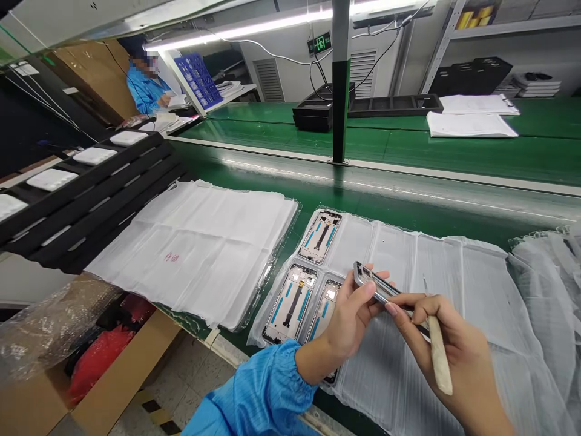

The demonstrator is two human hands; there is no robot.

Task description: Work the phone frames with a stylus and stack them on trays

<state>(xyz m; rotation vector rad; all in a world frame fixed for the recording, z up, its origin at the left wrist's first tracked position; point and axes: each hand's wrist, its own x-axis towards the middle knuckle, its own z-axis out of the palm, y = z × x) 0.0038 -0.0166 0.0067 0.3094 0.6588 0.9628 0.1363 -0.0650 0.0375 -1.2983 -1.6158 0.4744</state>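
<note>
Nearest to the camera, the left hand [347, 324] comes out of a blue sleeve [267, 387] and is closed on one metal phone frame [374, 283], holding it tilted between thumb and fingers above the bench. The right hand [458, 363] is closed too, and it pinches one tool with a pale handle [438, 354]; the thin metal part of this tool reaches to the frame and seems to touch it. Under the hands lies a white padded sheet [436, 284], and three more phone frames [290, 303] lie on it, the nearest of them partly under the left hand. To the left is one stack of white sheets in clear plastic [190, 248], with red writing on it. Beside this stack is one black tray [82, 206] with four white pieces in view, and below it is one cardboard box [122, 369] with a red bag [100, 357]. The green bench [408, 206] runs past all of these. Farther away stand one dark post [341, 79] and a second green bench [476, 145], which carries black trays [394, 106] and two stacks of white paper [469, 124]. At the far left, one co-worker [145, 82] in blue sits near a blue crate [197, 79].
</note>
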